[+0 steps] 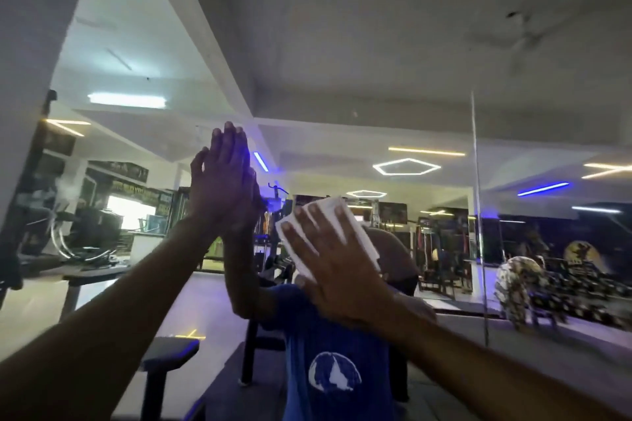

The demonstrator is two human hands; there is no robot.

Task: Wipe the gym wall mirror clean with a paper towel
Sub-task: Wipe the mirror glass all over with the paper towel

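The mirror [359, 113] fills nearly everything in front of you, running wide from the wall edge [30, 79] at your left to well past a vertical seam [477, 202] at your right; its long run is sideways, and it rises well above your reach. Both arms stretch straight ahead to the glass.

Your left hand [222, 181] lies flat on the mirror, fingers straight and together, pointing up, holding nothing; it looks like a brace. Your right hand [328, 263] sits lower and just beside it, fingers spread and straight, pressing the folded paper towel [338, 232] against the glass. The towel shows white above and to the right of your fingers, not pinched, only pinned under the palm.

The working hand is the right one, and the open glass lies mostly to its right, toward the seam, and upward. To the left the braced hand stands close in the way, so a leftward stroke probably has little room.
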